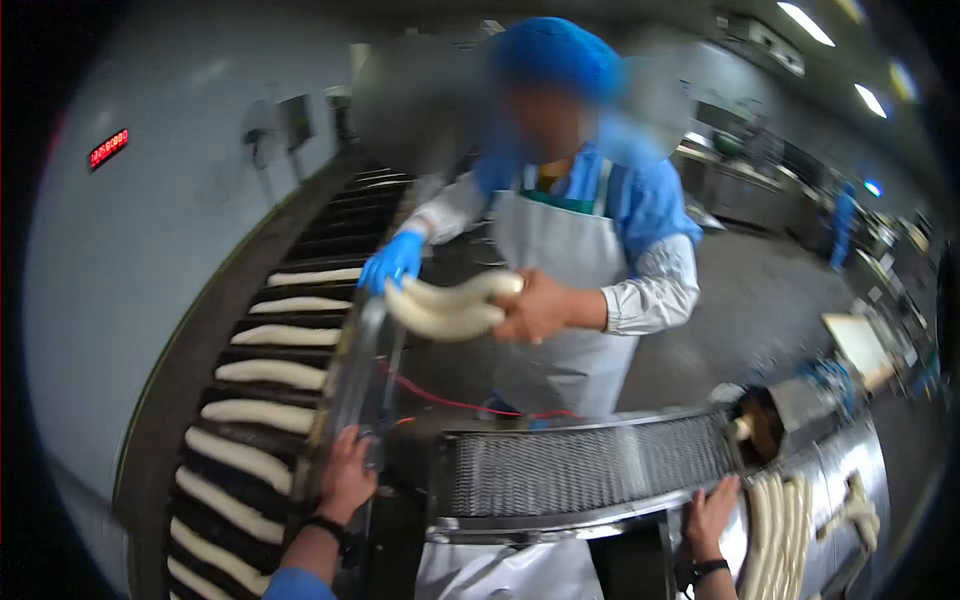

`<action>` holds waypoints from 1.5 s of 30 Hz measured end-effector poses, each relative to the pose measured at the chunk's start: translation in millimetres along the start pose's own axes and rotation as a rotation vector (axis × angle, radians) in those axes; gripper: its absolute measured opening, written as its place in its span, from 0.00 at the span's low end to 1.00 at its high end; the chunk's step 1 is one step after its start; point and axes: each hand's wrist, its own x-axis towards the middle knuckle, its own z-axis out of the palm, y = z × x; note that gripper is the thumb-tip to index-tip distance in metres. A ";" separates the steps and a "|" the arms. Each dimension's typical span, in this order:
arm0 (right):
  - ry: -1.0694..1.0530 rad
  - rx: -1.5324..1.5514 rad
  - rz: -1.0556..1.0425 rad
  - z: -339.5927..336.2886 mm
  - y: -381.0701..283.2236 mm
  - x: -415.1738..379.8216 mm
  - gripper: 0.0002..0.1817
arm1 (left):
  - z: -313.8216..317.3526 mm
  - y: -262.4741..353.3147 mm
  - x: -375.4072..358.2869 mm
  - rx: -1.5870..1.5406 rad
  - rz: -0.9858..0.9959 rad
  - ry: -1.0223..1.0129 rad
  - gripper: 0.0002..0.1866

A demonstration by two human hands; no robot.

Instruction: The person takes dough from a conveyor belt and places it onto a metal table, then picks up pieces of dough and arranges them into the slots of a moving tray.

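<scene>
My left hand (347,474) rests on the metal rail (350,400) beside the tray conveyor, fingers laid forward and holding nothing. Long pale dough rolls (262,415) lie in dark trough-shaped trays just left of it. At the near edge of the mesh conveyor belt (590,472) is my right hand (712,515), open, with its fingers stretched out. Several dough strips (780,530) lie side by side on the steel table to its right. Across from me, a co-worker holds bent dough rolls (450,305) between a blue-gloved hand (392,262) and a bare hand (545,307).
The co-worker in a white apron (565,260) stands beyond the mesh belt. A metal chute (800,410) sits at the belt's right end. More dough (855,515) lies on the steel table (865,450). A red cord (450,402) hangs behind the belt.
</scene>
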 end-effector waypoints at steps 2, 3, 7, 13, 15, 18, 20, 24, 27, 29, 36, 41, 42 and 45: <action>-0.003 -0.058 -0.015 13.4 2.5 14.3 0.40 | -1.7 -3.3 3.7 -0.007 0.009 -0.005 0.30; -0.001 -0.117 -0.022 17.9 -1.9 21.3 0.39 | -2.5 -4.0 6.1 -0.009 0.017 -0.019 0.30; -0.022 -0.292 0.016 37.7 1.5 41.6 0.37 | -6.1 -1.1 19.6 -0.058 0.045 0.038 0.29; 0.091 -0.305 -0.156 31.1 -21.5 52.4 0.38 | 1.4 -9.2 51.7 -0.088 0.057 0.031 0.29; 0.199 -0.356 -0.200 50.5 -17.8 63.0 0.35 | 6.6 -13.1 63.9 -0.103 0.054 0.026 0.29; 0.031 -0.337 -0.016 84.1 -10.4 87.0 0.36 | 16.1 -16.7 84.4 -0.098 0.042 0.021 0.29; -0.019 -0.284 0.008 82.8 -36.0 101.7 0.36 | 18.0 -15.0 96.2 -0.060 0.048 0.035 0.29; -0.021 -0.162 -0.055 86.7 -67.8 132.2 0.40 | 27.0 -19.2 118.5 -0.067 0.047 0.040 0.28; -0.030 -0.151 -0.142 91.7 -88.1 150.2 0.45 | 31.6 -24.8 136.6 -0.090 0.040 0.032 0.28; -0.055 -0.155 -0.177 85.7 -116.6 157.8 0.45 | 34.6 -26.5 147.9 -0.112 0.037 0.023 0.28; -0.012 -0.112 -0.312 120.9 -204.2 184.5 0.37 | 57.6 -53.8 192.3 -0.101 0.058 0.040 0.28; -0.061 -0.083 -0.425 145.1 -246.6 202.2 0.29 | 70.6 -63.6 218.7 -0.067 0.064 0.050 0.28; 0.054 -0.102 -0.510 150.6 -254.5 204.7 0.26 | 72.6 -63.6 224.3 -0.074 0.067 0.051 0.28; -0.024 -0.064 -0.591 140.4 -273.9 208.5 0.22 | 75.9 -65.8 235.4 -0.095 0.063 0.045 0.29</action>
